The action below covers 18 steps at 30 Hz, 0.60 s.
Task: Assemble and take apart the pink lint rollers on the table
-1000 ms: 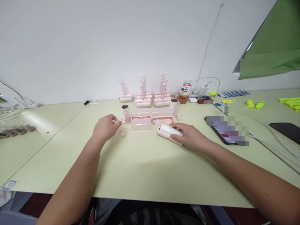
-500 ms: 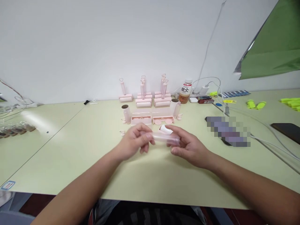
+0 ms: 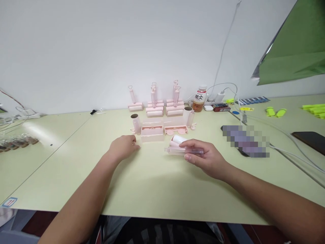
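Observation:
My right hand (image 3: 207, 157) grips a clear pink handle tube (image 3: 175, 150), held level above the table with its narrow tip pointing left. My left hand (image 3: 124, 147) is down on the table at the left, fingers curled about a small pink heart-shaped loop piece (image 3: 133, 143), mostly hidden by them. Just behind the tube lies a white paper roll (image 3: 178, 139), partly covered by my right hand's tube. Two open pink roller cases (image 3: 152, 136) stand ahead, the right one (image 3: 176, 130) showing round cut-outs. Another loop piece (image 3: 193, 126) lies farther right.
Upright rolls (image 3: 136, 124) flank the cases. Behind stand several closed pink cases (image 3: 154, 112) and upright handles with heart loops (image 3: 176, 97). A drink bottle (image 3: 199, 99), white cables (image 3: 237, 91), a blurred phone-like object (image 3: 245, 140) and a dark phone (image 3: 308, 141) are rightward.
My left hand has let go of the clear tube and moved left and down to the small loop piece. My right hand keeps the tube, now moved slightly right.

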Motion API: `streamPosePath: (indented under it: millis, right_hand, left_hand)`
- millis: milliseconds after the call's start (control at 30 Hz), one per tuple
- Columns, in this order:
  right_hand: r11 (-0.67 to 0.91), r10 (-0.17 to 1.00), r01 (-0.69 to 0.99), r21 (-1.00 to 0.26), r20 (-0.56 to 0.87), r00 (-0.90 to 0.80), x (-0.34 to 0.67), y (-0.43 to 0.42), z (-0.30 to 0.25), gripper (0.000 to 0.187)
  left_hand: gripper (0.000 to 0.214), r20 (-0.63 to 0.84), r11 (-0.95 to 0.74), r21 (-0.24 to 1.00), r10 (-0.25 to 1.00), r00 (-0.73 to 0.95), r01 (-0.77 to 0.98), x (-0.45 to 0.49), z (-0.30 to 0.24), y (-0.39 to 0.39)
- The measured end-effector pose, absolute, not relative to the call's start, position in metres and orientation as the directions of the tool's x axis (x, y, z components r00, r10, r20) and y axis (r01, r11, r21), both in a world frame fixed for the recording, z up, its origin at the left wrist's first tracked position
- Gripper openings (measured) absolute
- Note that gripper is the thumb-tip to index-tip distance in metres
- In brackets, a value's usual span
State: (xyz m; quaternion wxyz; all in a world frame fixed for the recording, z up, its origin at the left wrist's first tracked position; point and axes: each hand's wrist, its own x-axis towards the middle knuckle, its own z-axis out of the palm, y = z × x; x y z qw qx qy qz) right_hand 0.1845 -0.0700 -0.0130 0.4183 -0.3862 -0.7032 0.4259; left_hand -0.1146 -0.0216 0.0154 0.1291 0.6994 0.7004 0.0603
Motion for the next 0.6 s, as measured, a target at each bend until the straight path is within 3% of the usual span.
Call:
streamPosePath:
  millis: [67,133,200,267,333,433,600]
  right_hand:
    - [0.331,0.901,0.170,-0.928,0.257,-0.350,0.184,-0.070,-0.013,0.031]
    - [0.322,0.899,0.140,-0.937,0.256,-0.356,0.185,-0.070,-0.013,0.031]
    - [0.317,0.891,0.100,-0.943,0.260,-0.373,0.186,-0.070,-0.014,0.031]
    - [0.321,0.885,0.084,-0.943,0.268,-0.380,0.186,-0.070,-0.015,0.032]
    - [0.332,0.888,0.100,-0.938,0.274,-0.370,0.187,-0.070,-0.016,0.033]
    - [0.348,0.894,0.143,-0.926,0.282,-0.350,0.188,-0.070,-0.015,0.032]
    - [0.386,0.880,0.160,-0.909,0.310,-0.359,0.188,-0.071,-0.013,0.032]
  left_hand:
    - [0.016,-0.120,-0.001,0.253,0.992,0.032,0.967,-0.113,0.014,-0.022]
    - [0.021,-0.113,-0.036,0.342,0.991,0.079,0.939,-0.110,0.014,-0.024]
    - [0.022,-0.103,-0.091,0.554,0.979,0.177,0.827,-0.106,0.014,-0.027]
    - [0.022,-0.093,-0.112,0.785,0.951,0.295,0.609,-0.101,0.016,-0.030]
    - [0.023,-0.080,-0.083,0.919,0.918,0.389,0.386,-0.095,0.017,-0.033]
    - [0.030,-0.058,-0.053,0.976,0.869,0.491,0.210,-0.087,0.016,-0.039]
    - [0.033,-0.059,-0.037,0.987,0.825,0.562,0.159,-0.078,0.008,-0.043]
